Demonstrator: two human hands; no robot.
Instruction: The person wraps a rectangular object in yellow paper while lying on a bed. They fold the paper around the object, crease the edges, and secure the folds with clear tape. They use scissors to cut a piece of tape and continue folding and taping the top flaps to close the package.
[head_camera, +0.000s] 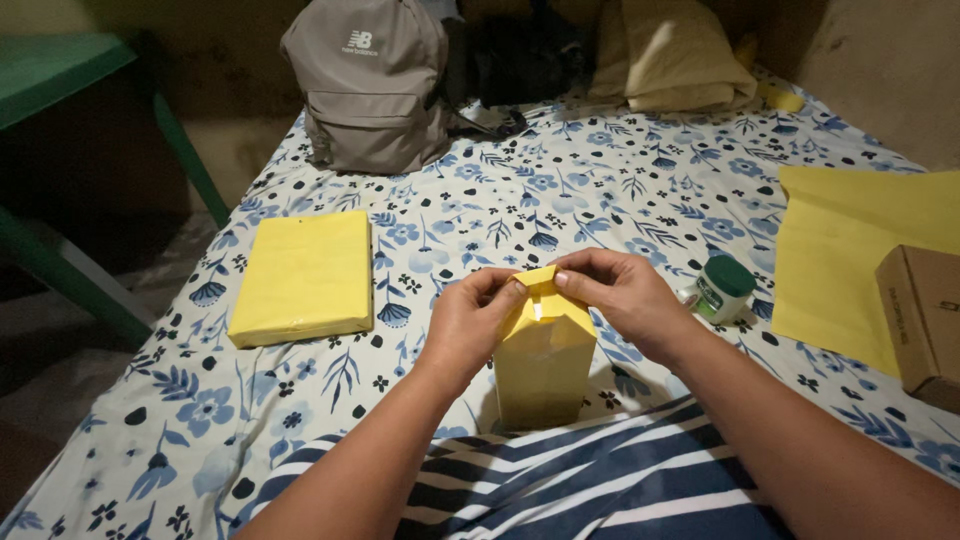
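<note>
Item in hand: a small upright box wrapped in yellow paper (544, 365), stood on the floral bedsheet (560, 200) just in front of the striped cloth (600, 480) at the near edge.
Left hand: the left hand (470, 325) is closed in a pinch on the top left flap of the wrapping, thumb and fingertips pressed on the fold.
Right hand: the right hand (625, 295) is closed likewise on the top right flap; the two sets of fingertips almost meet above the box.
Top fold: the two flaps are drawn to a peak; a narrow pale gap is seen between them at the middle.
Finished piece: a flat parcel in yellow paper (303, 277) is laid well to the left, apart from both hands.
Supplies: a loose yellow paper sheet (850, 260) is spread at the right, with a brown cardboard box (925, 320) resting on its near corner; a small white jar with a green lid (722, 288) is set just beside the right wrist.
Background: a grey backpack (370, 80) and a yellow pillow (670, 55) are placed at the far end.
Risk, fold: the peak is judged likely to spring open if either pinch is eased, since no fastening is seen on it.
Risk, paper: a tear at the gap could be caused by too hard a pull.
Risk, jar: it could be knocked over by the right forearm.
</note>
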